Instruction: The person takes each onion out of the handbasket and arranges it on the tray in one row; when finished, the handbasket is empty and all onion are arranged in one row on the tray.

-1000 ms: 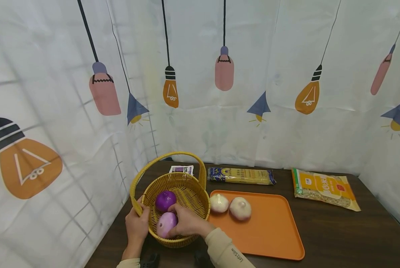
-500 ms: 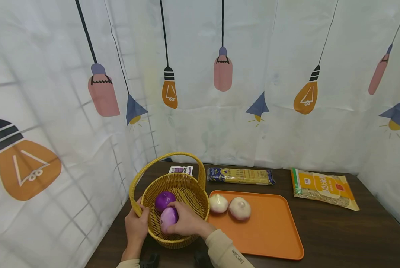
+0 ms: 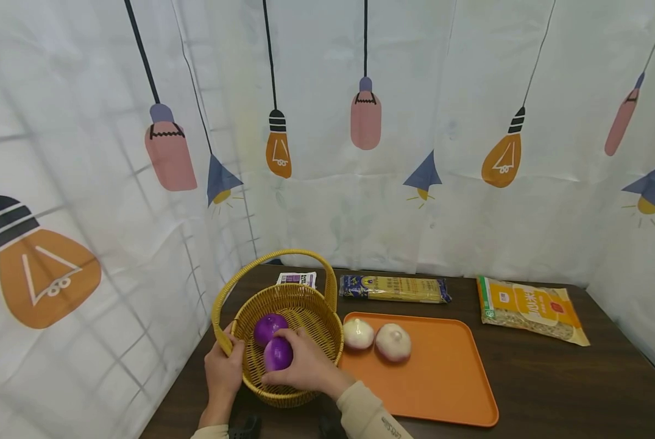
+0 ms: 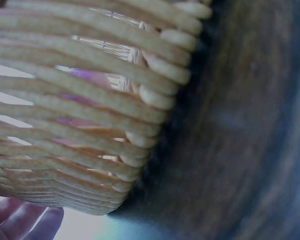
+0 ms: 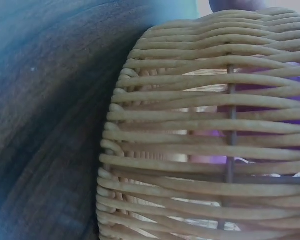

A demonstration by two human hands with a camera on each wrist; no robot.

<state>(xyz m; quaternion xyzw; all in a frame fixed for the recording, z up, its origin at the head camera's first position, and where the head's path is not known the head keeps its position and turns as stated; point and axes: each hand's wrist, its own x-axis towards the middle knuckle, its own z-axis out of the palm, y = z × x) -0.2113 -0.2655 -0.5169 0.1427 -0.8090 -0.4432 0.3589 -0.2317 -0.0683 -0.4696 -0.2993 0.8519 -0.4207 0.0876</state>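
A yellow wicker basket (image 3: 327, 311) with a tall arched handle (image 3: 272, 255) stands on the table. My left hand (image 3: 224, 369) grips its left side near the foot of the handle; fingers (image 4: 45, 225) show beneath the weave in the left wrist view. Inside lies a purple onion (image 3: 270, 326). Just in front of it, another purple onion (image 3: 278, 355) sits between the thumb and curled fingers of my right hand (image 3: 308, 366), which reaches in over the near right rim. Only patches of purple show through the basket wall in the right wrist view.
Right of the basket lies an orange tray (image 3: 442, 372) bearing two whitish onion-like bulbs (image 3: 358, 334). Behind are a noodle packet (image 3: 395, 288) and a small white-and-purple packet (image 3: 297, 279). A yellow grain bag (image 3: 532, 310) lies at the back right. Printed curtains surround the dark table.
The onion in my right hand has shifted slightly up and right and turned, its pale side giving way to deeper purple. My left hand and the basket stay put.
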